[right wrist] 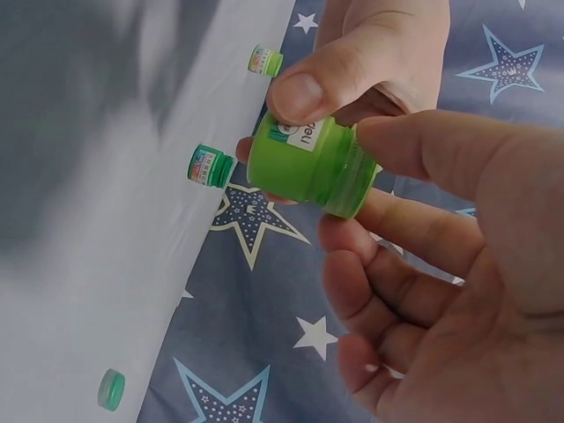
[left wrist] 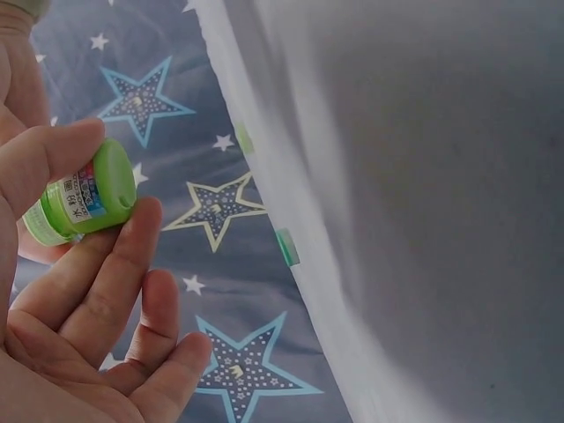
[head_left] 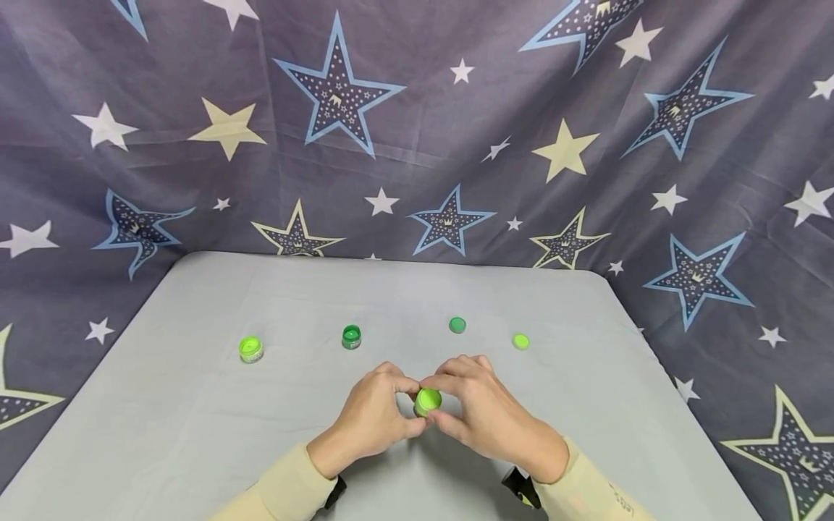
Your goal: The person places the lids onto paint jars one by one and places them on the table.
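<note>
A small light-green paint jar [head_left: 428, 401] is held by both hands above the near middle of the table, its top tilted toward the head camera. My left hand [head_left: 373, 412] grips the body between thumb and fingers; the printed label shows in the left wrist view. From the other side, my right hand [head_left: 489, 412] pinches the top end between thumb and index finger. That end is seen side-on in the right wrist view, where the other fingers of the right hand [right wrist: 441, 238] curl loosely below the jar.
Farther back on the grey-white table [head_left: 195, 405] stand an uncapped light-green jar [head_left: 250, 349] and an uncapped dark-green jar [head_left: 352, 337]. A dark-green lid [head_left: 457, 325] and a light-green lid [head_left: 521, 341] lie to the right. A star-patterned cloth [head_left: 417, 130] hangs behind the table.
</note>
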